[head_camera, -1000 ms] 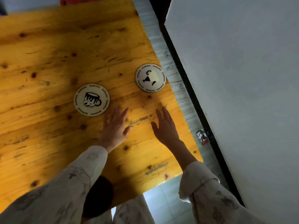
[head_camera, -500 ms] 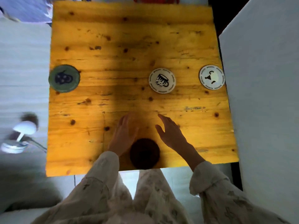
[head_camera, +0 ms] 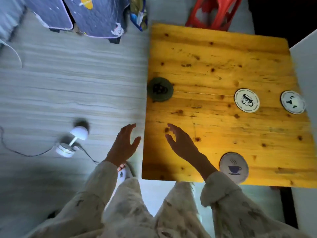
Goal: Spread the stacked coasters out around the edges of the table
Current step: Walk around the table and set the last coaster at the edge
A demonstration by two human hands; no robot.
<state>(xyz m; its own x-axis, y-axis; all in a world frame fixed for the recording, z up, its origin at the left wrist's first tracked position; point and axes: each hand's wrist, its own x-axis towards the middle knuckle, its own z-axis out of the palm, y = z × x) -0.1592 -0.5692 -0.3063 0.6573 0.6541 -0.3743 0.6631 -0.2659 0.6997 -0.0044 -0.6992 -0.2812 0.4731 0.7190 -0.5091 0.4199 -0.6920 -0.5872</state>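
Note:
Several round coasters lie apart on the wooden table (head_camera: 214, 54). A dark green coaster (head_camera: 160, 89) sits at the left edge. A white coaster with a patterned mug (head_camera: 247, 100) lies toward the middle right. A white coaster with a tilted cup (head_camera: 293, 102) is at the right edge. A white coaster with a blue steaming cup (head_camera: 234, 167) rests at the near edge, partly behind my right sleeve. My left hand (head_camera: 124, 145) hovers open over the floor, left of the table. My right hand (head_camera: 181, 143) is open above the table's near left part, holding nothing.
A small white lamp (head_camera: 72, 141) with a cord stands on the grey floor to the left. A red plastic stool (head_camera: 214, 12) is beyond the table's far edge. Patterned blue fabric-covered furniture (head_camera: 96, 16) stands at the back left. A white surface (head_camera: 307, 62) borders the table's right side.
The view has swung left, so the table now lies to the right. Both hands have shifted toward the table's left edge. The blue-cup coaster at the near edge, dark before, is now lit.

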